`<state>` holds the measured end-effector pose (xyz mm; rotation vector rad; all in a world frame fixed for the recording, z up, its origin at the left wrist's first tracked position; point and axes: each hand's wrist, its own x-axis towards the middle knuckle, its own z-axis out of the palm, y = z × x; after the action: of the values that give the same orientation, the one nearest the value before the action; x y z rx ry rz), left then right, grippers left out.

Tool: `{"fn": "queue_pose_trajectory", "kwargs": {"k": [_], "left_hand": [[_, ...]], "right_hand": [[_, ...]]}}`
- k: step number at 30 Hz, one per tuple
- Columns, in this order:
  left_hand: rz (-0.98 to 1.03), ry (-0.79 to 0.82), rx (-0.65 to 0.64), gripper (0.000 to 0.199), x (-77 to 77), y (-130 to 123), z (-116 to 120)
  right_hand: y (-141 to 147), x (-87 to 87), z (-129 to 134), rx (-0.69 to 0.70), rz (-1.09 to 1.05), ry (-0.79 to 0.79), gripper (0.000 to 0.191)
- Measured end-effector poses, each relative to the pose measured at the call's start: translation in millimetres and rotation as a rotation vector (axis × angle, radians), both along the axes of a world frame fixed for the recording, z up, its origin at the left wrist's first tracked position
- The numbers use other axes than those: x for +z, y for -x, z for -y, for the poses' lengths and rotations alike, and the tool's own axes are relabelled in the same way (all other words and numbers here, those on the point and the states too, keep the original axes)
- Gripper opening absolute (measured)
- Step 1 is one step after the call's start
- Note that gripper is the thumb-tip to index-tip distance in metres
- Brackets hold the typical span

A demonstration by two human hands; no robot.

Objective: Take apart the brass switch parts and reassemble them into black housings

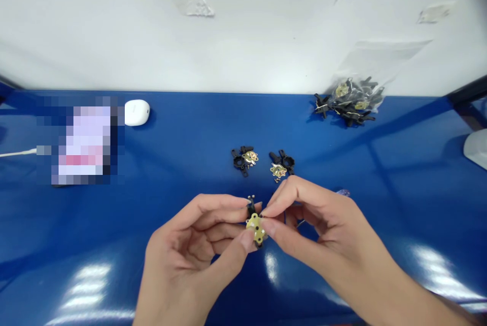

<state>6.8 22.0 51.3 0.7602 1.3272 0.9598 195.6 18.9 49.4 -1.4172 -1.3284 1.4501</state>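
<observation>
A small black part with a gold round plate [255,228] is held up over the blue table, low in the middle of the view. My left hand [201,247] grips it from the left, its thumb on the plate and its fingers behind. My right hand [314,227] is closed at the plate's right edge, thumb and forefinger pinched together; anything between those fingertips is too small to make out. Beyond my hands lie two groups of loose pieces, each with a black frame [239,162] or a similar black frame [288,162], a gold plate [250,157] or another gold plate [278,170], and tiny screws.
At the back right, a clear plastic bag [375,90] holds black and gold parts, with more black parts [352,115] beside it. A white case [137,112] and a blurred phone [81,143] lie left. A white wall [247,47] stands behind the blue table [182,148].
</observation>
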Motion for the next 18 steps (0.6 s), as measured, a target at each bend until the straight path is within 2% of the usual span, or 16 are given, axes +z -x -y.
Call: {"fn": "queue_pose_trajectory", "kwargs": {"k": [5,9,11,14,16,18], "left_hand": [[-0.04,-0.103,-0.01,0.016,-5.7,5.1,1.3],[-0.072,-0.213,0.008,0.017,-11.1,10.2,1.1],[-0.082,-0.209,0.053,0.016,-11.9,10.8,1.0],[-0.107,-0.196,0.119,0.016,-11.3,10.1,1.3],[-0.112,-0.189,0.127,0.016,-10.9,9.8,1.9],[-0.1,-0.18,0.127,0.017,-11.0,9.9,2.4]], "right_hand": [[0.1,3.3,-1.7,-0.01,0.046,-0.074,0.004],[-6.5,3.5,0.6,-0.045,0.19,-0.229,0.006],[-9.2,0.8,1.1,-0.061,0.319,-0.348,0.007],[-10.4,-5.2,-0.7,0.004,0.525,-0.536,0.01],[-11.2,-6.7,-3.8,0.064,0.607,-0.594,0.01],[-15.6,-3.9,-8.1,0.069,0.645,-0.605,0.011]]}}
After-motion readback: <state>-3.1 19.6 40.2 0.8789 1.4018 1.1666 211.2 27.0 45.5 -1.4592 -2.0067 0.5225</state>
